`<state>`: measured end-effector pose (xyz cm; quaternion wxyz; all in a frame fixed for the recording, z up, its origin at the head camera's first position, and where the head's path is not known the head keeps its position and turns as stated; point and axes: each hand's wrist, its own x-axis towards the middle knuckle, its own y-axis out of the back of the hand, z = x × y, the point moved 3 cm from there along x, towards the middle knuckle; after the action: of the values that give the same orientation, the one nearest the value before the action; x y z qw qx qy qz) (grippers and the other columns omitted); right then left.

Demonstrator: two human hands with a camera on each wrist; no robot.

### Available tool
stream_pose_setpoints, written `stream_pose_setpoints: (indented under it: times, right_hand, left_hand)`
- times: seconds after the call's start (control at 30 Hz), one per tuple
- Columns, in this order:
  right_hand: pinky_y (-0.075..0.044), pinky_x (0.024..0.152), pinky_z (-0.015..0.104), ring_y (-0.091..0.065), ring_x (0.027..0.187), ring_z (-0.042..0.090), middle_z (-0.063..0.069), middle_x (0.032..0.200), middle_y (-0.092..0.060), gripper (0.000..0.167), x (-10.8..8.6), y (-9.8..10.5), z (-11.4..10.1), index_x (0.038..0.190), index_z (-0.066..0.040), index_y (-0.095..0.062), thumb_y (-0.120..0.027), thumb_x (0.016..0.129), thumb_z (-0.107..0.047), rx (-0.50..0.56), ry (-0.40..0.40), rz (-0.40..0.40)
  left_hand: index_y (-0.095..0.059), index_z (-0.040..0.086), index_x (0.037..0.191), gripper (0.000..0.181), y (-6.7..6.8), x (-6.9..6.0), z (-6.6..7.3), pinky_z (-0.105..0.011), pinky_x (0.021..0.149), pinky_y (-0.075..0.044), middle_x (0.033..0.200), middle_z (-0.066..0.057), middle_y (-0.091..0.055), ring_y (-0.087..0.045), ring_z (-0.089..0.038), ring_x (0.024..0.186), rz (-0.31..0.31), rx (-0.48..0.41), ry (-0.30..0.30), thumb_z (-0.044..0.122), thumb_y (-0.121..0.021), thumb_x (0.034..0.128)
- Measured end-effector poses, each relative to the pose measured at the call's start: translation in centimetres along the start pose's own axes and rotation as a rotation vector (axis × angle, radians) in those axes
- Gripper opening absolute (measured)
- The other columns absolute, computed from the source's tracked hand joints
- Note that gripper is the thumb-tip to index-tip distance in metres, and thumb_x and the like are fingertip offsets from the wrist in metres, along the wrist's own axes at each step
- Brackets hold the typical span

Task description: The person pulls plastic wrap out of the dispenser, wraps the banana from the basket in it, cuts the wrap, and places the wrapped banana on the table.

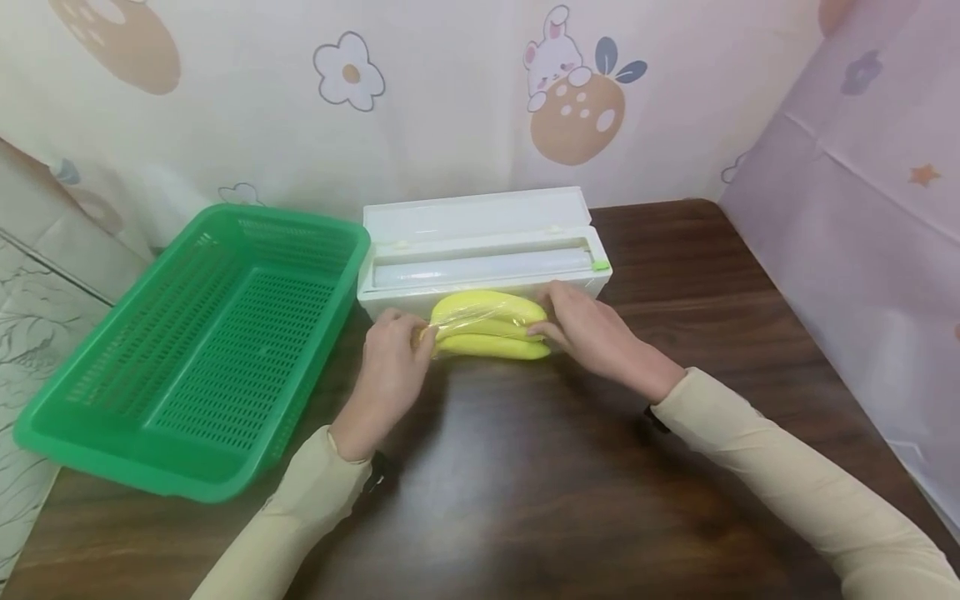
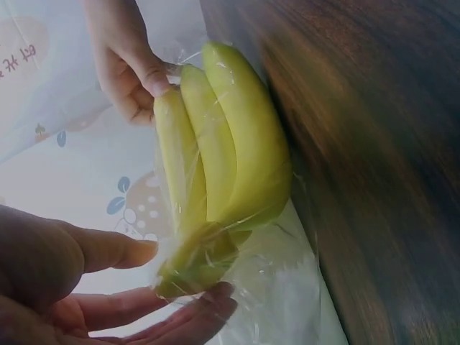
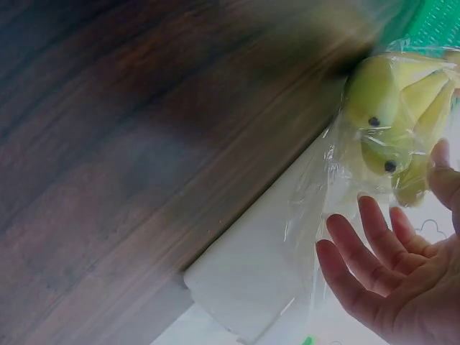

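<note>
Holding curved bananas [image 1: 491,327] w/ crinkly clr film [image 2: 279,262].

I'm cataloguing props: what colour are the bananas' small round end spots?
The two end spots that show are black; best seen in the right wrist view.

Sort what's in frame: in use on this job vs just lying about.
In use, apparently:
bananas, with clear film over them
box, lid up, roll inside
left hand at the stem end, right hand at the tips

Just about:
basket, left of the box, touched by neither hand
setting: table, backdrop
</note>
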<state>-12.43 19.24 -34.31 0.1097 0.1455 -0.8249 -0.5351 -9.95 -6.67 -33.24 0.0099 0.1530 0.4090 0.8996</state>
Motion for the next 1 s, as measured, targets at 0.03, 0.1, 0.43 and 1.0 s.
stream_pose_setpoints:
  times: [0.03, 0.1, 0.43, 1.0]
  right_hand:
    - [-0.048, 0.068, 0.040, -0.054, 0.084, 0.024, 0.008, 0.095, -0.057, 0.034, 0.0, 0.1, 0.0, 0.113, -0.003, -0.058, -0.075, 0.099, -0.030, -0.001, 0.005, -0.002]
    - [-0.049, 0.070, 0.040, -0.055, 0.085, 0.024, 0.008, 0.096, -0.059, 0.035, 0.0, 0.1, -0.1, 0.113, -0.004, -0.059, -0.075, 0.098, -0.031, 0.001, 0.012, -0.009]
    - [-0.051, 0.070, 0.043, -0.058, 0.082, 0.023, 0.009, 0.101, -0.063, 0.043, -0.5, 0.0, -0.3, 0.119, -0.005, -0.055, -0.076, 0.097, -0.035, 0.015, 0.053, 0.016]
    - [-0.057, 0.080, 0.046, -0.067, 0.096, 0.030, 0.015, 0.116, -0.068, 0.041, -1.1, 0.5, -0.3, 0.126, -0.004, -0.056, -0.072, 0.101, -0.033, -0.023, 0.069, 0.078]
  left_hand:
    - [-0.075, -0.013, 0.105, 0.021, 0.0, 0.0, 0.0, -0.052, 0.084, -0.057, 0.101, -0.027, -0.071, -0.067, -0.042, 0.095, -0.004, 0.006, 0.003, 0.006, -0.070, 0.0974]
    - [-0.073, -0.013, 0.107, 0.022, 0.0, -0.1, -0.1, -0.053, 0.084, -0.057, 0.102, -0.027, -0.071, -0.067, -0.043, 0.096, -0.012, 0.016, 0.005, 0.006, -0.069, 0.0978]
    - [-0.070, -0.013, 0.112, 0.024, -0.1, -0.3, -0.3, -0.052, 0.083, -0.058, 0.101, -0.027, -0.070, -0.067, -0.042, 0.095, -0.057, 0.051, -0.006, 0.007, -0.069, 0.0996]
    - [-0.072, -0.008, 0.109, 0.017, 0.3, 0.1, 0.5, -0.051, 0.081, -0.058, 0.100, -0.023, -0.069, -0.067, -0.039, 0.095, -0.057, 0.087, -0.034, 0.005, -0.069, 0.0988]
